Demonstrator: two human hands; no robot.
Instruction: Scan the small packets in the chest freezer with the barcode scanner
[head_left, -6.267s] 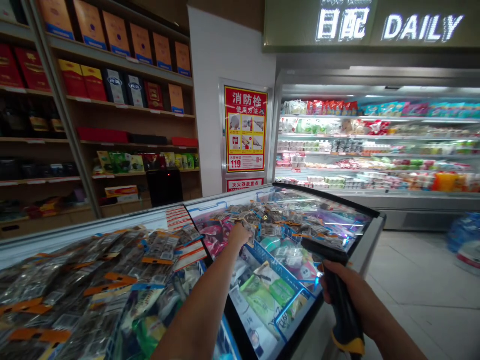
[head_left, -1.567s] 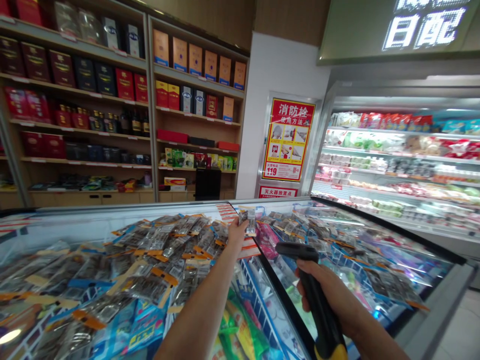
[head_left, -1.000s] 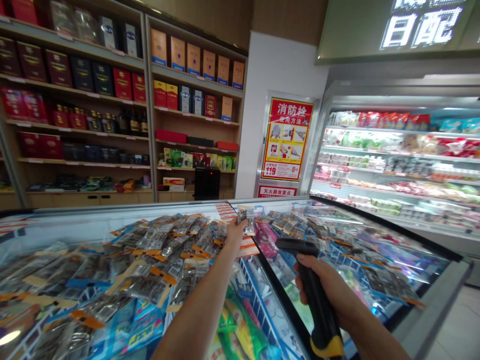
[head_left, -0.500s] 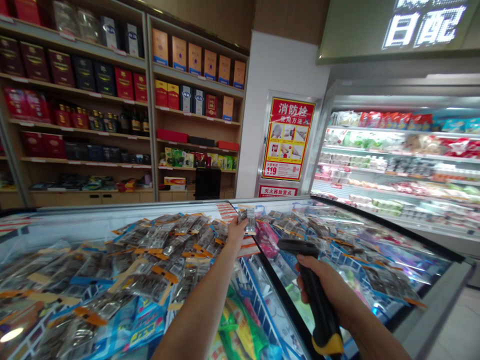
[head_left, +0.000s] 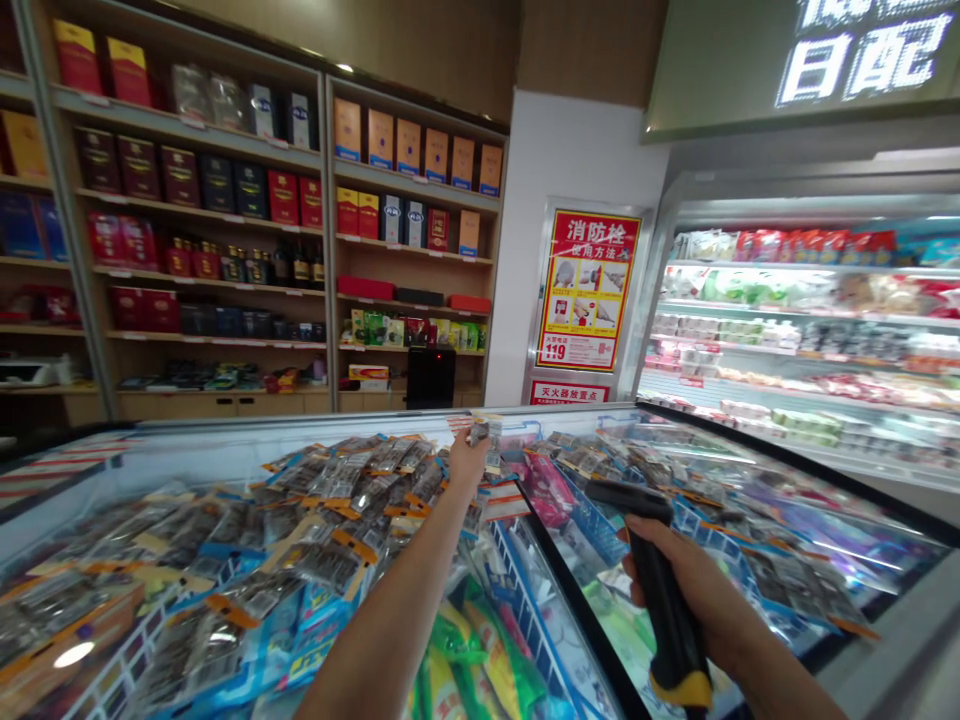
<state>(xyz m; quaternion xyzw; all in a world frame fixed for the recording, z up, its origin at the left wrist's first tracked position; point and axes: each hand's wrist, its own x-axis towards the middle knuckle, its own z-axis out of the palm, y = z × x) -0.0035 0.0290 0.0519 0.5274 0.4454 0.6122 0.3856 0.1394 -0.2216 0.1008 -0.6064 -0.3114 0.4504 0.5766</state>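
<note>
Slanting handle-down toward the wearer, scanner [head_left: 666,590] gripped in the right hand [head_left: 682,565] over the freezer [head_left: 187,458], head pointing left, packet [head_left: 493,458] pinched upright by the left hand [head_left: 466,462] near the freezer's far wall, left forearm [head_left: 405,590] hiding some freezer contents, shelves [head_left: 412,250] behind the freezer.

Held packet [head_left: 493,446] partly hidden

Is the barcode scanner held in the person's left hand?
No, the right hand grips the barcode scanner, while the left hand holds a small packet.
</note>
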